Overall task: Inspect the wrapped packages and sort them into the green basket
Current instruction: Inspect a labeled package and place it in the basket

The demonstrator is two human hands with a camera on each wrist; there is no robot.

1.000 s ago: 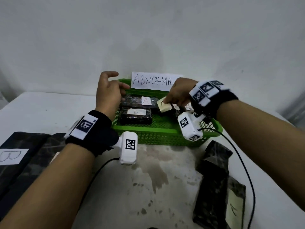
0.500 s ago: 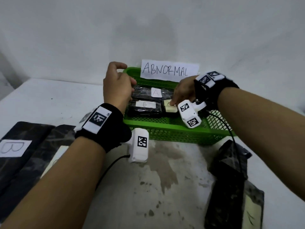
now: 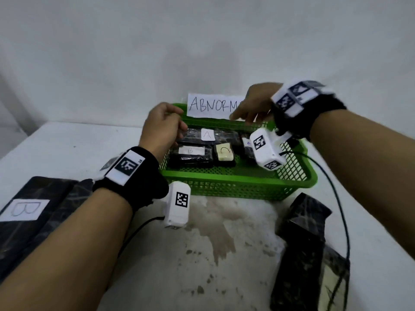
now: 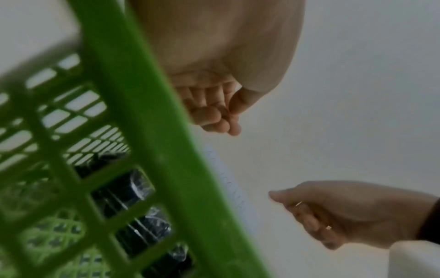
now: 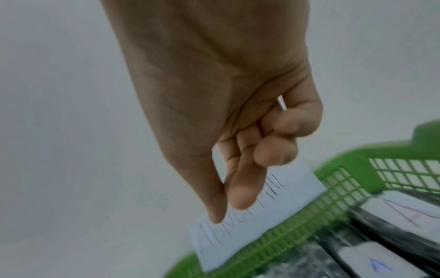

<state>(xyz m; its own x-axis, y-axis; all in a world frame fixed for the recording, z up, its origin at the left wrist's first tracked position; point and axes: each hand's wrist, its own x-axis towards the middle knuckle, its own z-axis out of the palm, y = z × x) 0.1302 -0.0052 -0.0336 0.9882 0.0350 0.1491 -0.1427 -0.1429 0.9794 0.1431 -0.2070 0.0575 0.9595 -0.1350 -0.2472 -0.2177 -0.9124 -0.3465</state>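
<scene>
The green basket [image 3: 226,190] stands at the back of the table and holds several black wrapped packages: one labelled A [image 3: 207,134], one labelled B [image 3: 190,153], a small one labelled C [image 3: 224,152] and another small one [image 3: 247,147]. My left hand [image 3: 162,129] hovers at the basket's left rim [image 4: 142,131] with its fingers [image 4: 214,116] curled in, holding nothing. My right hand [image 3: 253,106] is raised over the back right of the basket, in front of the paper sign [image 3: 211,105]. Its thumb and index finger [image 5: 243,188] point down, and it is empty.
Large black wrapped packages lie on the table at the left, one labelled B [image 3: 24,209]. More black packages [image 3: 307,243] lie at the right front. A black cable [image 3: 336,198] runs past the basket's right corner. The table's middle [image 3: 213,232] is stained.
My right hand has let go of the package labelled C in the basket and risen back toward the sign. My left hand's fingers have curled in.
</scene>
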